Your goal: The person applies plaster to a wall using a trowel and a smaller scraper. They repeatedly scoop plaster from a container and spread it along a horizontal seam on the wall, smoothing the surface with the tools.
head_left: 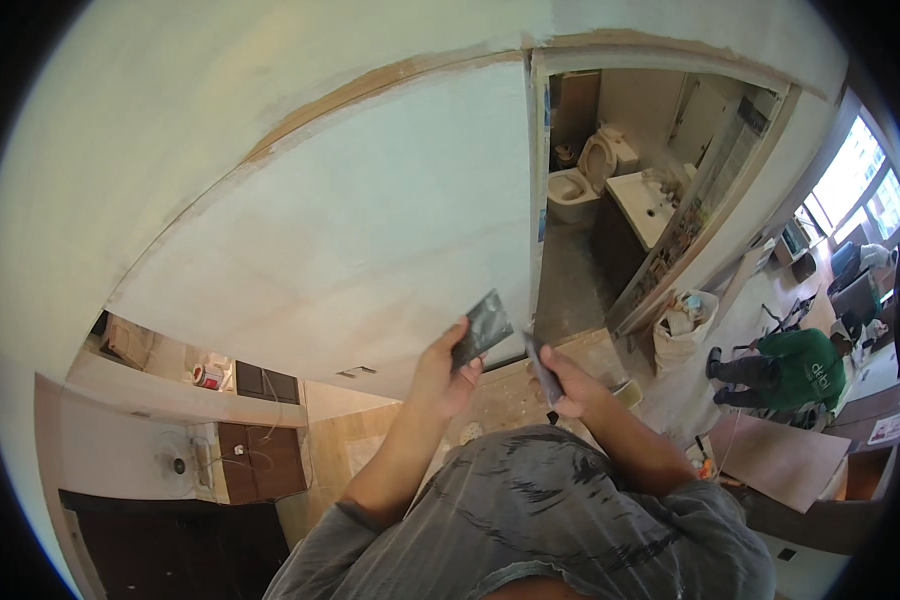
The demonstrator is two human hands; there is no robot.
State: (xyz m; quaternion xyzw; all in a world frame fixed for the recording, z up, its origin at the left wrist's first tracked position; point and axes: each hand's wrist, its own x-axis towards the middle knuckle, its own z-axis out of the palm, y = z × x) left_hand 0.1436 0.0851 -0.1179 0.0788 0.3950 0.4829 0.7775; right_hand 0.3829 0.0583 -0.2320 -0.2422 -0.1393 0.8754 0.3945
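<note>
My left hand (444, 375) grips a dark rectangular flat plate (482, 326) with pale smears on it, held up in front of my body. My right hand (573, 388) is closed on a thin flat grey tool (544, 365), seen nearly edge-on, just right of the plate with a small gap between. Behind both tools stands a white wall panel (350, 210) with rough brownish strips along its top edge. My grey, stained shirt fills the lower middle.
Right of the panel a doorway opens on a toilet (570, 205) and sink (635, 190). A sack of debris (675, 335), a crouching co-worker in green (790, 365) and a board (775, 450) are at right. A fan (178, 466) and brown cabinet (255, 470) stand lower left.
</note>
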